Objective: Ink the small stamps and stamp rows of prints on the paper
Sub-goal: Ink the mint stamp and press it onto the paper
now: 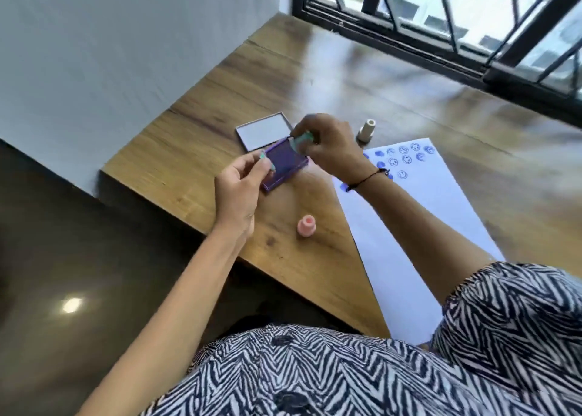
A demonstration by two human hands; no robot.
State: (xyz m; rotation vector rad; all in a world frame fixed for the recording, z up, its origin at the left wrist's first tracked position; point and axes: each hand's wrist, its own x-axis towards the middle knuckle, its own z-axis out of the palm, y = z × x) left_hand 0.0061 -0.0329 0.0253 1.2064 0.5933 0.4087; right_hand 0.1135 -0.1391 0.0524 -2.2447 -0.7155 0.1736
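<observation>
A purple ink pad lies open on the wooden table, its pale lid folded back behind it. My right hand holds a small green stamp tilted over the pad's far corner. My left hand grips the pad's near-left edge with nails painted green. White paper to the right carries rows of blue smiley prints at its far end. A pink stamp stands in front of the pad, and a beige stamp stands beyond the paper.
The wooden table meets a white wall on the left and a black-framed window at the back. Its near edge drops to a dark floor at left. My patterned sleeve covers the paper's near end.
</observation>
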